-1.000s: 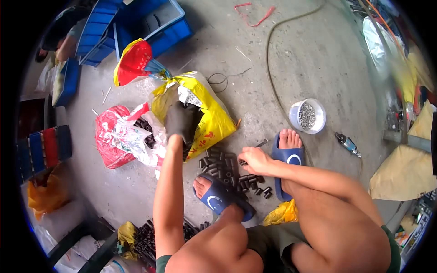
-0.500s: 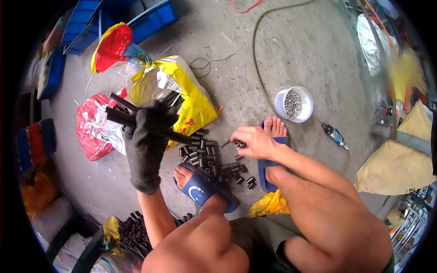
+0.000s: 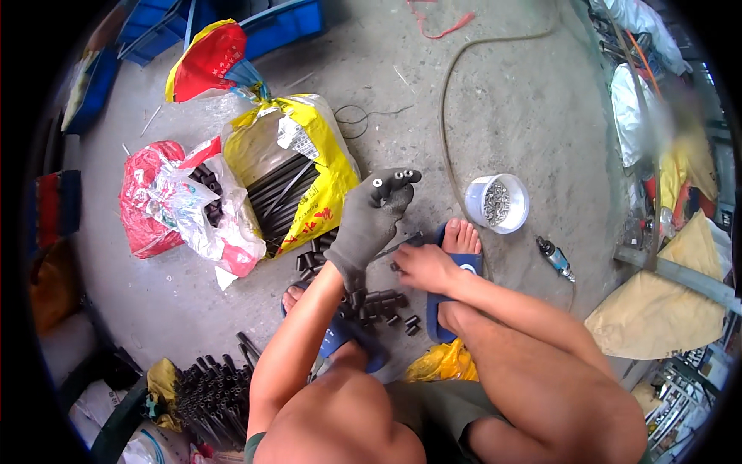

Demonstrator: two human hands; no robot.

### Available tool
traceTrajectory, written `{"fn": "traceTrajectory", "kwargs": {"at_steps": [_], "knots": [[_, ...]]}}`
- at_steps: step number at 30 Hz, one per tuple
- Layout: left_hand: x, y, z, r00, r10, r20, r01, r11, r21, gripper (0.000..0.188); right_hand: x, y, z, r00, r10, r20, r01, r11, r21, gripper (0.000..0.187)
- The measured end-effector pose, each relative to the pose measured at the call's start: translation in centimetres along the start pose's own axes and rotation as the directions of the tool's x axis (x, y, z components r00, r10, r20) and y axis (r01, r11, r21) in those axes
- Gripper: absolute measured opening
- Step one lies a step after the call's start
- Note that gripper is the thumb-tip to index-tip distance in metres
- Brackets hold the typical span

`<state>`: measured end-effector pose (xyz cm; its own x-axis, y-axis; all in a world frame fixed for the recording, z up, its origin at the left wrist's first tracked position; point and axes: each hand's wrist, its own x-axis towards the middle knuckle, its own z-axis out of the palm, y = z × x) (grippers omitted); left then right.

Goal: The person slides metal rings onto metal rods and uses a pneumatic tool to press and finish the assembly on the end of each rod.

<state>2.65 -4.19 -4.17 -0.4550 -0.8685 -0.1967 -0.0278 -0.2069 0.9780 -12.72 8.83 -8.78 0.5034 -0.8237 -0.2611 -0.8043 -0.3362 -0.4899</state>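
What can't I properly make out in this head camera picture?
All in the head view:
Left sandal: partly hidden by the left forearm.
Right hand: anything it may hold is mostly hidden by its own fingers.
Left hand: pale rings at its fingertips, too small to identify.
Blue crate: cut off by the top edge.
Yellow shape near the right rim: blurred.

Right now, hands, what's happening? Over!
Left hand gloved, gripping dark pieces, pale-ringed ends showing. Right hand bare, beside short black tubes. Left forearm partly blocks those tubes.
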Motion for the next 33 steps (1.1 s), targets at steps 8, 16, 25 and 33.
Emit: {"fn": "traceTrajectory", "kwargs": {"at_steps": [8,16,25,33], "knots": [[-1.1,0.0,0.7,0.995,0.043,0.09,-0.048,0.997,0.056,0.029,-2.1,-1.1,-13.2,0.791,0.324,-0.519,0.027,0.829,0.559,0.024],[-0.9,0.5,2.2,0.976,0.161,0.148,-0.178,0.978,0.106,0.032,-1.5,-0.7,-17.6,0.749,0.086,-0.657,0.125,0.956,0.267,0.028],[-1.6,-0.6,3.1,0.965,0.257,0.043,-0.26,0.946,0.194,0.037,-2.4,-0.5,-19.3,0.813,0.016,-0.582,0.065,0.991,0.118,0.028],[-2.0,-0.4,3.6,0.961,0.265,0.076,-0.274,0.947,0.165,0.037,-3.3,-0.2,-19.7,0.84,0.074,-0.538,0.048,0.977,0.209,0.031]]}}
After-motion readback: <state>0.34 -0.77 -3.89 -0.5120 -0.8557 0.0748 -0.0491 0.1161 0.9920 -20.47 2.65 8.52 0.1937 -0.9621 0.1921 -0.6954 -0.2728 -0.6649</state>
